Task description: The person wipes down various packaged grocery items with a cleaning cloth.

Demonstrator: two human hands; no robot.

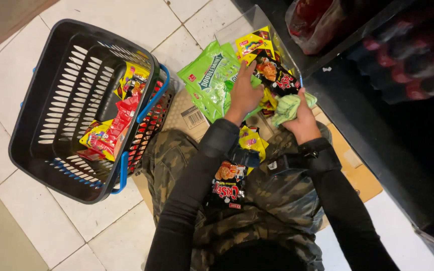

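Observation:
My left hand (244,93) lies flat on a pile of snack packets, its fingers spread over green packets (208,75) and a black packet (276,76). My right hand (301,116) is closed around a crumpled pale green cloth (285,108) beside that pile. A yellow packet (254,42) lies at the far end of the pile, in a clear plastic tray (237,25). More packets rest on my camouflage-trousered lap: a black one (227,186) and a yellow one (251,140).
A dark plastic shopping basket (51,110) with blue handles stands on the white tiled floor at my left, holding red and yellow packets (111,131). Flattened cardboard (362,175) lies under me. Dark shelving with bagged goods (408,60) rises at the right.

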